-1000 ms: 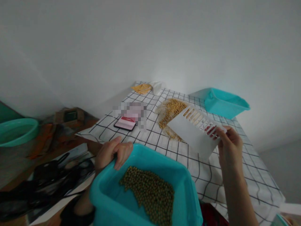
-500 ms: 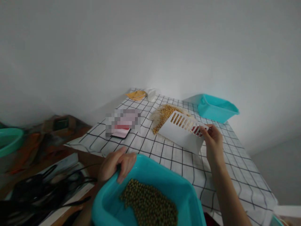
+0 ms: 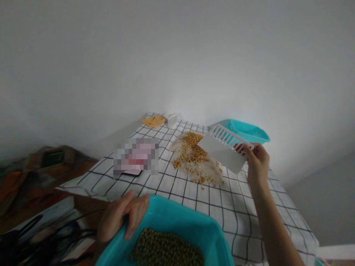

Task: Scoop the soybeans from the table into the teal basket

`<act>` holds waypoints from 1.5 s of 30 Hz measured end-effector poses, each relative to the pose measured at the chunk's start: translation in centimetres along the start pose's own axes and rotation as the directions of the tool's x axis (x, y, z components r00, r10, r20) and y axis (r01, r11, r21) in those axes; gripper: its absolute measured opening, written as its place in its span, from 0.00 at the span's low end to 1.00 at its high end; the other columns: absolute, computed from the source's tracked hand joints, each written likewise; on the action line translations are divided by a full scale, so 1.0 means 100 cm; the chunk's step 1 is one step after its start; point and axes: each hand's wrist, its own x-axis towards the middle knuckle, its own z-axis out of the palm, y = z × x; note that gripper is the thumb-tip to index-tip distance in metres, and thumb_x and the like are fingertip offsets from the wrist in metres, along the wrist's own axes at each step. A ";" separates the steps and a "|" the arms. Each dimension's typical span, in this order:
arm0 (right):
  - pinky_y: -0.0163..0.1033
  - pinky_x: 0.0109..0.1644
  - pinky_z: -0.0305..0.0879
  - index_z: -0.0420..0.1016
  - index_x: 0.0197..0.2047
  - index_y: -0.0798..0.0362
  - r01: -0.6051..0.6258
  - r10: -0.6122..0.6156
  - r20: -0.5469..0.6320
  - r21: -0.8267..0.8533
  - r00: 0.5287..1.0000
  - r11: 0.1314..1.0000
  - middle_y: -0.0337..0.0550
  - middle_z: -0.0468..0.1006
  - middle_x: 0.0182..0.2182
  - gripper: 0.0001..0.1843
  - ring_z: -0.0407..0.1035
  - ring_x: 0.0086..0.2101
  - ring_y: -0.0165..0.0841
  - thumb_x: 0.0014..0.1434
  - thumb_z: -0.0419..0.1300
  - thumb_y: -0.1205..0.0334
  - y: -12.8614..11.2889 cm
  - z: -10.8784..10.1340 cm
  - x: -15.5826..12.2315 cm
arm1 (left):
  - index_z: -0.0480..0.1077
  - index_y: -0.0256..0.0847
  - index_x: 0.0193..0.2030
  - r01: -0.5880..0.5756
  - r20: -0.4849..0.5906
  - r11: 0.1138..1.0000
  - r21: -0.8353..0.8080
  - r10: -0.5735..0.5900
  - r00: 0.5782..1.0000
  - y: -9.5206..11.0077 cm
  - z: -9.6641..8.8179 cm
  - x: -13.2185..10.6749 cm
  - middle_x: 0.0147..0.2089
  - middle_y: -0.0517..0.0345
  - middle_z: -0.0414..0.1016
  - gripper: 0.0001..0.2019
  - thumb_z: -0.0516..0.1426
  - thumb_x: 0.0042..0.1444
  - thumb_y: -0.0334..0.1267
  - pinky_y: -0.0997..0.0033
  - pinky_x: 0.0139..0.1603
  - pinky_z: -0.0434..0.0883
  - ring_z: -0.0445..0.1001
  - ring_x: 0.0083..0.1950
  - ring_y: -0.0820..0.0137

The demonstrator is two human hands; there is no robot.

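My left hand (image 3: 122, 220) grips the far rim of a teal basin (image 3: 177, 221) at the bottom of the view; the basin holds green beans (image 3: 166, 251). My right hand (image 3: 256, 160) pinches the slotted end of a white plastic scoop (image 3: 224, 147) and holds it tilted above the table, to the right of a pile of yellow soybeans (image 3: 192, 155). The soybeans lie mixed with white grains on a checked tablecloth (image 3: 235, 207).
A second teal basin (image 3: 244, 130) stands at the table's far right. A pink phone (image 3: 133, 162), partly blurred, lies left of the beans. A yellow cloth (image 3: 154, 120) and a white object (image 3: 171, 119) sit by the wall. Black cables (image 3: 41, 240) lie lower left.
The scoop has lifted off the soybean pile and moved right, uncovering the beans. The view has tilted up, so the near basin sits lower in the picture.
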 end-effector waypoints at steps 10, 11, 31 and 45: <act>0.37 0.33 0.62 0.71 0.31 0.51 0.011 -0.009 0.020 -0.108 1.000 0.994 0.37 0.79 0.26 0.13 0.69 0.27 0.33 0.54 0.67 0.51 0.029 0.013 0.015 | 0.69 0.44 0.12 -0.064 0.037 0.998 0.021 0.063 0.997 -0.006 -0.002 0.003 0.11 0.55 0.69 0.36 0.43 0.72 0.51 0.61 0.37 0.71 0.67 0.17 0.67; 0.37 0.32 0.61 0.71 0.31 0.51 0.016 -0.010 0.050 -0.111 0.999 0.994 0.37 0.79 0.26 0.14 0.69 0.26 0.32 0.54 0.67 0.51 0.028 0.014 0.015 | 0.69 0.45 0.12 -0.066 0.038 0.998 0.020 0.065 0.997 -0.007 -0.003 0.002 0.11 0.55 0.69 0.37 0.42 0.72 0.51 0.60 0.36 0.70 0.67 0.17 0.66; 0.37 0.31 0.59 0.71 0.32 0.49 0.141 -0.098 0.267 -0.148 0.959 0.979 0.36 0.77 0.26 0.14 0.67 0.26 0.33 0.58 0.67 0.50 -0.013 0.009 -0.012 | 0.67 0.43 0.11 -0.009 -0.105 0.997 -0.083 0.000 0.994 0.004 0.012 0.000 0.10 0.58 0.66 0.36 0.44 0.73 0.46 0.64 0.35 0.68 0.63 0.17 0.70; 0.38 0.32 0.63 0.72 0.32 0.47 0.117 -0.086 0.272 -0.097 0.958 0.988 0.37 0.79 0.27 0.11 0.70 0.28 0.34 0.59 0.67 0.52 -0.031 -0.002 -0.038 | 0.68 0.44 0.11 -0.009 -0.074 0.998 -0.068 0.004 0.997 0.008 0.015 0.001 0.10 0.57 0.64 0.36 0.44 0.72 0.48 0.63 0.32 0.66 0.60 0.16 0.69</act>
